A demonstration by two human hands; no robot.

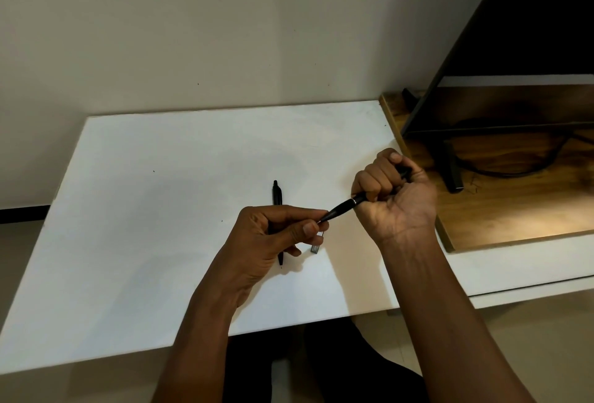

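A black pen (342, 208) with a thin silver ring is held above the white board (160, 209). My right hand (393, 195) grips its barrel in a fist, and the pen's rear end pokes out by my thumb. My left hand (273, 235) pinches the pen's pointed tip between thumb and forefinger. A second black pen (277, 193) lies on the board, its middle hidden under my left hand. A small grey piece (316, 246) lies on the board just below the held tip; what it is I cannot tell.
To the right stands a wooden desk top (514, 209) with a dark monitor (530, 16), its stand foot (451, 171) and a black cable (514, 171). A pale wall (193, 32) rises behind the board. Dark-clothed legs (337, 367) show below the board's front edge.
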